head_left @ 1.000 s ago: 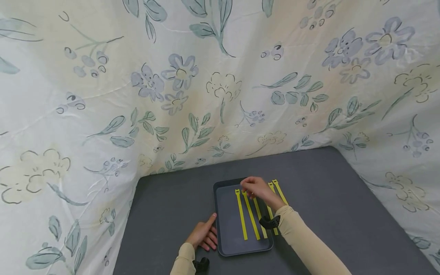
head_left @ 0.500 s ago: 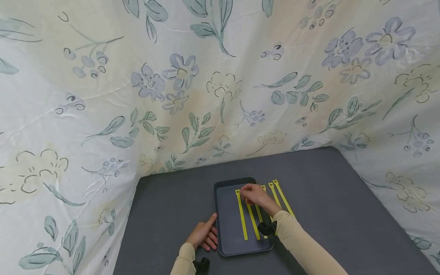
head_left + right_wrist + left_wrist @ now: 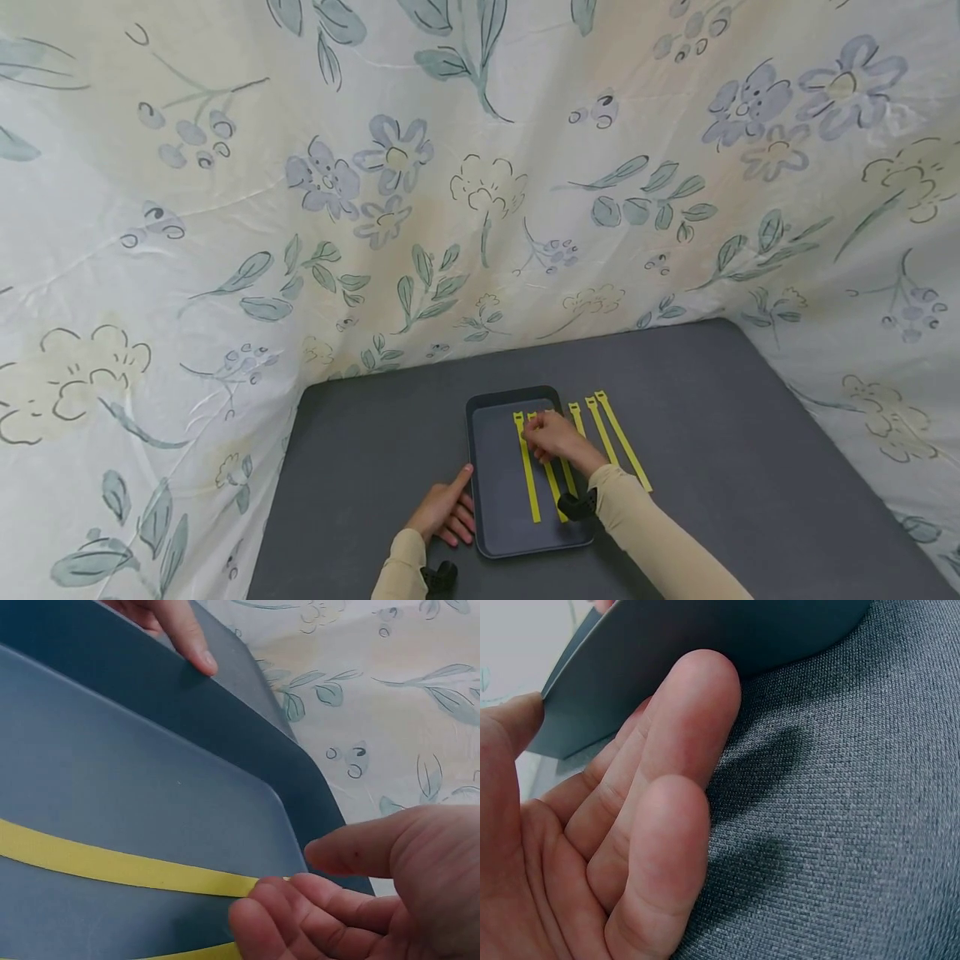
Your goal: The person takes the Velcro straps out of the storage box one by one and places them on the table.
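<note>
Tray: you are working over a dark tray (image 3: 495, 508) that is lying flat on the grey table (image 3: 375, 442). Three yellow straps (image 3: 528, 475) are lying inside it, roughly side by side and lengthwise, their slotted heads pointing toward the far end; likely this direction is serving to keep each one apart and easy to reach. Three outer straps (image 3: 625, 442) are lying on the table just past the right rim, running much the same way.

Left hand: your left hand (image 3: 444, 510) is resting at the near part of the tray's left side. Its thumb (image 3: 526, 720) is pressing on the top of the rim while the other fingers are reaching out, relaxed, beside the outer wall; whether they are touching that wall, you cannot tell. Judgement: you are steadying the tray rather than gripping it.

Right hand: your right hand (image 3: 555, 437) is hovering over the straps near their heads, inside the tray's far half. In the right wrist view the thumb is standing clear of the loosely bent fingers, leaving a gap, so you are not pinching anything. One strap is passing behind the fingertips; whether they are touching it, the views are not showing.
</note>
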Action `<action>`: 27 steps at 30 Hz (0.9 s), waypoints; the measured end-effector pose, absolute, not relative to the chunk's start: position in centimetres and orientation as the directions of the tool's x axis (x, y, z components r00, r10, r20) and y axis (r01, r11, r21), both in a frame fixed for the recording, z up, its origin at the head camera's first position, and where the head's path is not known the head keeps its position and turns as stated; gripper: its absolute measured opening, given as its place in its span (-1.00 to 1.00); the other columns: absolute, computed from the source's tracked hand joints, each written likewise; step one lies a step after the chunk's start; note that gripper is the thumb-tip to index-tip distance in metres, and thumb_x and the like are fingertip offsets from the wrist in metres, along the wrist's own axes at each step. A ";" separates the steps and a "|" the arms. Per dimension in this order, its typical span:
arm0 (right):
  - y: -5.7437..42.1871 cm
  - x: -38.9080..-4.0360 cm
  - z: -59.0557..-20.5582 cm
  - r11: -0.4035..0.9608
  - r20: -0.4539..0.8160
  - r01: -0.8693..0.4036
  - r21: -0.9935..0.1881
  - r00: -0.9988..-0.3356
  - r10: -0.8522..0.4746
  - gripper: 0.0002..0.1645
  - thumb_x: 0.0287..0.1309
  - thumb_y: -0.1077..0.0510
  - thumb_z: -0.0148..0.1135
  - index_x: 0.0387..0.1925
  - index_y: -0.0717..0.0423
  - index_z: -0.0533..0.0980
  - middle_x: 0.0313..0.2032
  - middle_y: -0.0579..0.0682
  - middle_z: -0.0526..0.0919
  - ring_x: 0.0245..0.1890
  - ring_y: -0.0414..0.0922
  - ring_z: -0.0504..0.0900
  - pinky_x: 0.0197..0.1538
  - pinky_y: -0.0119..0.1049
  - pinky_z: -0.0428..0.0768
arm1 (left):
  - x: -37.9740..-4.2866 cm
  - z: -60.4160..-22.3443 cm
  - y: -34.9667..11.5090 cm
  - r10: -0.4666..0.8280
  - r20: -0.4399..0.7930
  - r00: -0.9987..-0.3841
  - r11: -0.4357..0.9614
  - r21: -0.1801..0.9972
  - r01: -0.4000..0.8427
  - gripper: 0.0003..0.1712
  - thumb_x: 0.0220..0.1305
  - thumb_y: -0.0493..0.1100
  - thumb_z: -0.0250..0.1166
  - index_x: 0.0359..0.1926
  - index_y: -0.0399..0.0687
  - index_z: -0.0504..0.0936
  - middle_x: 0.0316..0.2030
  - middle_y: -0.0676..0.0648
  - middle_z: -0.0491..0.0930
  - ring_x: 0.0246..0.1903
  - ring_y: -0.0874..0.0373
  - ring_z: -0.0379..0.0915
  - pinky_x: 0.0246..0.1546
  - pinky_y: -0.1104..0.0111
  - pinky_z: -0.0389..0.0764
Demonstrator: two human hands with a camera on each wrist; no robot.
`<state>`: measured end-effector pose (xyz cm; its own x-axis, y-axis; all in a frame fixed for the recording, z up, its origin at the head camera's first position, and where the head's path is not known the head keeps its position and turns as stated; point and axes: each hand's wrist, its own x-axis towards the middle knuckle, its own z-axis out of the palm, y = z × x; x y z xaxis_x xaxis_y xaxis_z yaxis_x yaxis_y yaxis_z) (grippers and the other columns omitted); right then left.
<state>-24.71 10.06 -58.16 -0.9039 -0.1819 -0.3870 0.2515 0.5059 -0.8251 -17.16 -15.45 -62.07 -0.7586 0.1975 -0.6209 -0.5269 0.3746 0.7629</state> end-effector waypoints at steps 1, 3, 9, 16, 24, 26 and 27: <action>10.0 -24.7 -58.2 0.522 -0.388 0.243 -0.818 -0.902 -0.187 -0.74 0.39 0.17 0.15 -0.29 0.27 0.64 -0.48 0.12 0.67 -0.61 -0.13 0.62 -0.45 -0.24 0.69 | -17.2 -62.0 -15.5 0.198 -0.621 -0.758 0.373 0.763 -0.528 -0.01 0.35 0.61 -0.14 -0.30 -0.24 0.67 -0.60 -0.04 0.71 -0.72 0.23 0.60 -0.73 0.40 0.54; 9.9 -24.6 -58.2 0.551 -0.395 0.233 -0.801 -0.898 -0.194 -0.68 0.40 0.16 0.15 -0.39 0.29 0.65 -0.53 0.08 0.65 -0.61 -0.12 0.63 -0.45 -0.25 0.69 | -17.3 -62.0 -15.5 0.199 -0.624 -0.756 0.371 0.762 -0.531 -0.01 0.35 0.61 -0.14 -0.30 -0.23 0.67 -0.59 -0.05 0.71 -0.72 0.23 0.60 -0.73 0.40 0.54; 9.4 -24.5 -58.6 0.563 -0.449 0.274 -0.779 -0.871 -0.197 -0.69 0.38 0.17 0.22 -0.44 0.29 0.64 -0.61 0.03 0.60 -0.66 -0.13 0.63 -0.46 -0.25 0.69 | -17.3 -62.0 -15.5 0.201 -0.631 -0.749 0.368 0.758 -0.539 -0.01 0.33 0.63 -0.13 -0.30 -0.23 0.67 -0.59 -0.05 0.72 -0.71 0.23 0.60 -0.73 0.40 0.54; 8.8 -24.5 -58.9 0.554 -0.462 0.286 -0.782 -0.863 -0.206 -0.79 0.35 0.19 0.24 -0.35 0.27 0.64 -0.57 0.05 0.62 -0.66 -0.16 0.62 -0.44 -0.23 0.71 | -17.2 -62.2 -15.4 0.193 -0.632 -0.751 0.365 0.757 -0.543 0.00 0.31 0.64 -0.12 -0.30 -0.23 0.68 -0.61 -0.04 0.71 -0.72 0.22 0.60 -0.74 0.40 0.54; 8.2 -24.4 -59.5 0.574 -0.430 0.250 -0.780 -0.880 -0.201 -0.87 0.33 0.20 0.25 -0.22 0.21 0.63 -0.48 0.07 0.65 -0.56 -0.12 0.64 -0.43 -0.24 0.70 | -17.2 -62.6 -15.5 0.182 -0.635 -0.751 0.365 0.753 -0.547 0.01 0.28 0.66 -0.10 -0.31 -0.23 0.68 -0.60 -0.05 0.72 -0.71 0.22 0.61 -0.73 0.39 0.54; 8.2 -24.4 -59.6 0.598 -0.415 0.229 -0.768 -0.889 -0.193 -0.90 0.32 0.20 0.26 -0.25 0.19 0.61 -0.50 0.07 0.64 -0.56 -0.11 0.64 -0.44 -0.24 0.69 | -17.2 -62.6 -15.5 0.182 -0.632 -0.753 0.367 0.754 -0.544 0.01 0.28 0.66 -0.10 -0.31 -0.23 0.68 -0.60 -0.05 0.72 -0.71 0.22 0.61 -0.73 0.39 0.54; 8.1 -24.4 -59.6 0.614 -0.409 0.217 -0.758 -0.893 -0.189 -0.90 0.32 0.20 0.27 -0.29 0.18 0.61 -0.52 0.07 0.64 -0.58 -0.10 0.63 -0.45 -0.25 0.69 | -17.2 -62.6 -15.5 0.182 -0.631 -0.754 0.367 0.755 -0.544 0.01 0.28 0.66 -0.11 -0.31 -0.23 0.68 -0.60 -0.05 0.72 -0.72 0.22 0.61 -0.73 0.39 0.54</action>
